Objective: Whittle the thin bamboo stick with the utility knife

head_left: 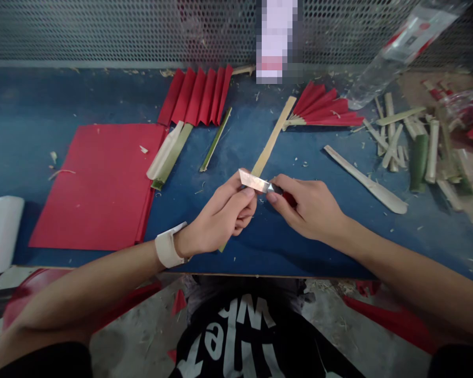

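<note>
Near the table's front edge, my left hand (224,215) is closed around a long flat bamboo strip (275,137), which slants up and to the right from the fist; its lower tip shows below the hand. My right hand (309,207) grips the dark handle of a knife (255,181). The blade points left and lies across the strip, just above my left thumb. Where exactly the edge meets the bamboo is too small to tell. A folded red paper fan (323,107) with pale sticks rests beyond the strip's upper end.
Red sheets (98,184) are stacked at left, beside split bamboo pieces (172,157) and pleated red paper (201,97). A thin green strip (216,139) lies nearby. At right are a pale bamboo blade (368,181), a green bamboo piece (419,163) among offcuts, and a plastic bottle (398,52).
</note>
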Demonstrator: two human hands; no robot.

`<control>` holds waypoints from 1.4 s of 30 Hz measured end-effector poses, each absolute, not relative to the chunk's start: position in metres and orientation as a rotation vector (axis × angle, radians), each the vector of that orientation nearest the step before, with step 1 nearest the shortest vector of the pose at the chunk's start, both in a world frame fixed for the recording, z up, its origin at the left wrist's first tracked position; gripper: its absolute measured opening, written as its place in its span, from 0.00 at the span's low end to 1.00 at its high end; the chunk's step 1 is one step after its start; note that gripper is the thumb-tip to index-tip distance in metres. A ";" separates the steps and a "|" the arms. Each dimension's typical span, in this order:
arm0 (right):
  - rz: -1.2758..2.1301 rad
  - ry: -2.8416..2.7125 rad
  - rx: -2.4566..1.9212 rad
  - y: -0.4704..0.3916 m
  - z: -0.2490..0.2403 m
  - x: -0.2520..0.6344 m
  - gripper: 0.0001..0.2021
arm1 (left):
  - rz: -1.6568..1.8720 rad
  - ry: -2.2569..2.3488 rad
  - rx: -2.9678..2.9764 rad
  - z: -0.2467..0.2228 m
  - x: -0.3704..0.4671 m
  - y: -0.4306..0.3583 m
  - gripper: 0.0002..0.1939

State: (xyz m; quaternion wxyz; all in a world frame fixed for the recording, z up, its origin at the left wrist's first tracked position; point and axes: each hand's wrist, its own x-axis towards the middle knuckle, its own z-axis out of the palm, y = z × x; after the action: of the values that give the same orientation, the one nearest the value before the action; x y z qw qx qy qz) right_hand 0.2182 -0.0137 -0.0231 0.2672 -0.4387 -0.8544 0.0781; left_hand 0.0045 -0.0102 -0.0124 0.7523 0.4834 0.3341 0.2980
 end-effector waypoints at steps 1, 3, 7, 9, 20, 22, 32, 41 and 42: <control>0.216 -2.305 -1.175 -0.014 -0.022 0.218 0.16 | 0.642 0.718 1.093 -0.012 0.004 -0.011 0.10; 0.208 -2.301 -1.160 -0.014 -0.021 0.219 0.16 | 0.627 0.680 1.179 -0.013 0.004 -0.011 0.10; 0.159 -2.288 -1.151 -0.012 -0.021 0.222 0.16 | 0.691 0.688 1.285 -0.013 0.004 -0.008 0.11; 0.140 -2.284 -1.148 -0.012 -0.021 0.222 0.16 | 0.728 0.728 1.334 -0.013 0.004 -0.007 0.14; 0.103 -2.299 -1.197 -0.012 -0.023 0.223 0.18 | 0.694 0.629 1.155 -0.016 0.003 -0.003 0.13; 0.109 -2.302 -1.200 -0.012 -0.024 0.222 0.19 | 0.696 0.646 1.135 -0.015 0.004 -0.003 0.13; 0.180 -2.312 -1.240 -0.013 -0.023 0.222 0.20 | 0.750 0.675 1.211 -0.014 0.006 -0.012 0.12; 0.160 -2.337 -1.224 -0.012 -0.025 0.223 0.22 | 0.675 0.619 0.982 -0.011 0.004 -0.007 0.08; 0.159 -2.335 -1.222 -0.012 -0.025 0.223 0.22 | 0.676 0.606 0.970 -0.012 0.004 -0.006 0.09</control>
State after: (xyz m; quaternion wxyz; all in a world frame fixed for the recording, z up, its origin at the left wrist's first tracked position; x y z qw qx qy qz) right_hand 0.2233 -0.0119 -0.0247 0.2480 -0.4484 -0.8567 0.0585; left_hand 0.0042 -0.0058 -0.0119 0.7873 0.4503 0.2812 0.3136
